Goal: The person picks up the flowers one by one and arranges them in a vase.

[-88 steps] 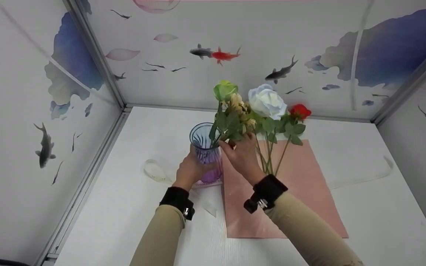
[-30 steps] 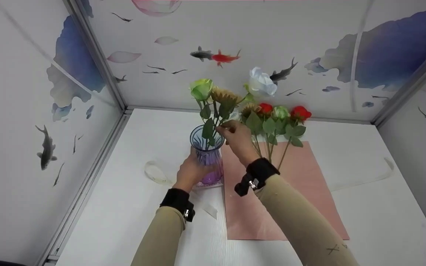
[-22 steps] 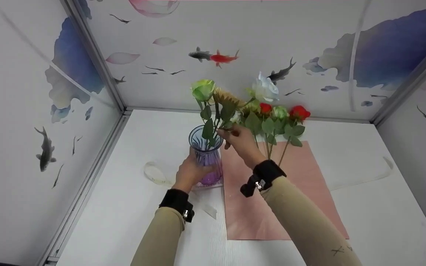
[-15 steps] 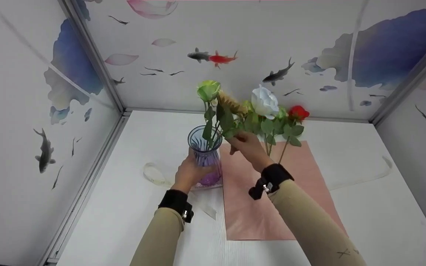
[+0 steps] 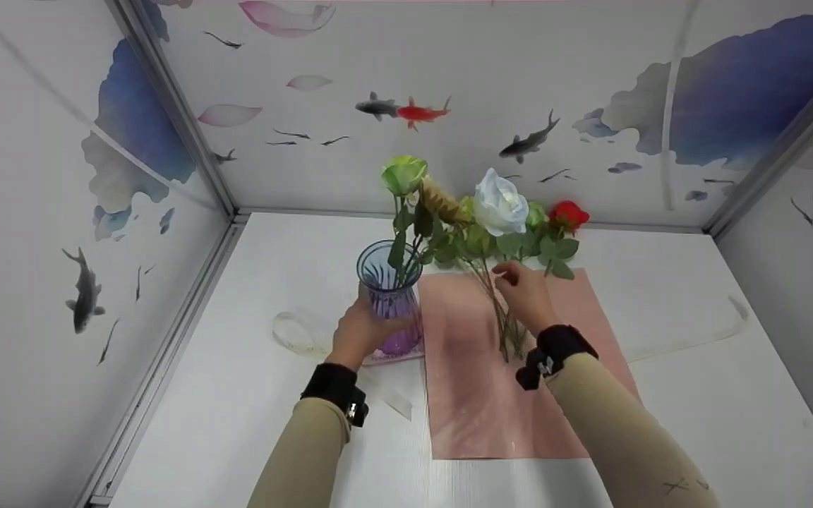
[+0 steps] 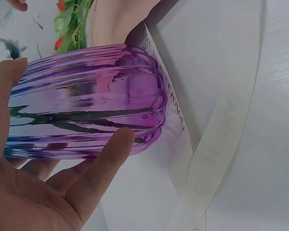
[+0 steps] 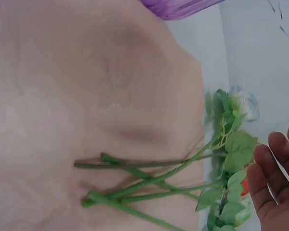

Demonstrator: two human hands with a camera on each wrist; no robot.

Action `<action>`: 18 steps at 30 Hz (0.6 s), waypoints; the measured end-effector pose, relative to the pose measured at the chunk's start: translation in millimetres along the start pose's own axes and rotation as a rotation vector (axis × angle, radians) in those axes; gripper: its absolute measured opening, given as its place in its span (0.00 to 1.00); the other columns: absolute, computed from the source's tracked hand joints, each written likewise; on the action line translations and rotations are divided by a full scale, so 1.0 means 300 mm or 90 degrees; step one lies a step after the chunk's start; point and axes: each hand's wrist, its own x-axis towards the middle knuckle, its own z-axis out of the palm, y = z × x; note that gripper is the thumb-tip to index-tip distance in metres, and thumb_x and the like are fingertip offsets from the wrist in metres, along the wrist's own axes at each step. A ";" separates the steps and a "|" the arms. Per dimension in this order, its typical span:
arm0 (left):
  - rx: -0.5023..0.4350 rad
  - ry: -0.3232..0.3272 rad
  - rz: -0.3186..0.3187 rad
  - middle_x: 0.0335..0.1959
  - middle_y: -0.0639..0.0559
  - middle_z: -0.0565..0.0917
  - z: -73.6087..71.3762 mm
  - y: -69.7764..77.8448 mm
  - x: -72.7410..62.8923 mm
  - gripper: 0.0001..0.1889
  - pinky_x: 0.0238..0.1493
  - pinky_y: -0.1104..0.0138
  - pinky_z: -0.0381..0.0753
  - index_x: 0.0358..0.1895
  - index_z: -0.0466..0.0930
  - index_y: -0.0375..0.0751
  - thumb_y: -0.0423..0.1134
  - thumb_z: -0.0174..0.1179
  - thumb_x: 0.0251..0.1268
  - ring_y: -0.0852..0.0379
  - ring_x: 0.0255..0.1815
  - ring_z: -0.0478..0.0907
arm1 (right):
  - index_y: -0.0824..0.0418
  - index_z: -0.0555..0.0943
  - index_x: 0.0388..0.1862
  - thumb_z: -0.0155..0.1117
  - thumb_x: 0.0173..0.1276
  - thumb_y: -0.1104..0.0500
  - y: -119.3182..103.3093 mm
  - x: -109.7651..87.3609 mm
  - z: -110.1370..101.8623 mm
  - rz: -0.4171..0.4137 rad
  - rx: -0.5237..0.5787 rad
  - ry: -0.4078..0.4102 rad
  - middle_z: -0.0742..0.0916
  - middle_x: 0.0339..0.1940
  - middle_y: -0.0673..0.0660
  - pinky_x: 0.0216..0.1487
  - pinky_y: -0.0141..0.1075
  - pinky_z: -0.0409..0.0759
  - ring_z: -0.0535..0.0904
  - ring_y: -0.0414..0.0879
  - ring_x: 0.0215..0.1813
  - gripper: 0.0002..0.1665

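My left hand (image 5: 364, 330) grips the blue-to-purple ribbed glass vase (image 5: 397, 321); the left wrist view shows thumb and fingers about it and dark stems (image 6: 94, 118) inside. A green rose (image 5: 404, 175) stands in the vase, with a yellow-brown sunflower (image 5: 438, 201) leaning right beside it. The large white rose (image 5: 502, 202) is further right; its stem's lower end is hidden among leaves. Next to the loose stems, my right hand (image 5: 525, 293) is bent loosely. In the right wrist view its fingers (image 7: 265, 185) hold nothing.
Pink wrapping paper (image 5: 470, 402) lies right of the vase, with several flower stems (image 7: 149, 180) on it. A red rose (image 5: 567, 216) lies behind. Pale lettered ribbon (image 6: 221, 130) runs beneath and beside the vase. Printed walls (image 5: 293, 169) enclose the white table (image 5: 223, 395).
My right hand has left the flowers at the vase mouth and moved right, over the loose stems. The white rose has sunk lower since a second ago. My left hand stays on the vase.
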 end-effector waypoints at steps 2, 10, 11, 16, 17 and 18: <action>0.003 -0.005 0.000 0.66 0.35 0.79 0.002 0.005 0.000 0.55 0.61 0.43 0.79 0.78 0.54 0.42 0.60 0.76 0.53 0.36 0.63 0.80 | 0.66 0.80 0.60 0.55 0.78 0.65 0.033 -0.004 -0.019 -0.006 -0.034 0.018 0.85 0.44 0.66 0.41 0.44 0.74 0.77 0.54 0.39 0.16; 0.022 -0.009 0.004 0.66 0.36 0.79 0.009 0.000 0.011 0.55 0.60 0.42 0.79 0.79 0.54 0.44 0.62 0.75 0.53 0.35 0.63 0.80 | 0.71 0.74 0.66 0.50 0.72 0.75 0.160 -0.023 -0.072 -0.025 -0.150 0.012 0.79 0.59 0.72 0.61 0.59 0.76 0.75 0.67 0.61 0.24; 0.022 -0.009 0.004 0.66 0.36 0.79 0.008 -0.001 0.012 0.55 0.60 0.41 0.79 0.78 0.55 0.44 0.62 0.75 0.52 0.35 0.63 0.80 | 0.70 0.73 0.67 0.51 0.71 0.75 0.173 -0.027 -0.074 -0.024 -0.165 0.009 0.77 0.61 0.72 0.62 0.60 0.75 0.73 0.68 0.63 0.26; 0.015 -0.010 0.002 0.66 0.37 0.79 -0.001 -0.003 0.007 0.55 0.61 0.42 0.78 0.77 0.56 0.43 0.61 0.76 0.51 0.37 0.63 0.79 | 0.66 0.68 0.74 0.55 0.71 0.75 0.220 -0.055 -0.068 -0.056 -0.256 -0.004 0.71 0.69 0.72 0.66 0.66 0.69 0.66 0.74 0.69 0.32; 0.014 -0.012 0.000 0.67 0.37 0.79 -0.002 -0.003 0.007 0.55 0.62 0.42 0.78 0.78 0.56 0.43 0.61 0.77 0.51 0.37 0.64 0.79 | 0.65 0.67 0.75 0.55 0.72 0.74 0.227 -0.062 -0.066 -0.068 -0.277 -0.008 0.71 0.70 0.71 0.66 0.67 0.68 0.66 0.74 0.69 0.33; 0.013 -0.011 -0.001 0.67 0.37 0.79 -0.003 -0.003 0.007 0.55 0.62 0.42 0.78 0.78 0.55 0.42 0.60 0.77 0.51 0.37 0.64 0.79 | 0.64 0.66 0.76 0.54 0.73 0.73 0.233 -0.069 -0.064 -0.077 -0.295 -0.013 0.71 0.70 0.71 0.65 0.68 0.68 0.65 0.74 0.69 0.33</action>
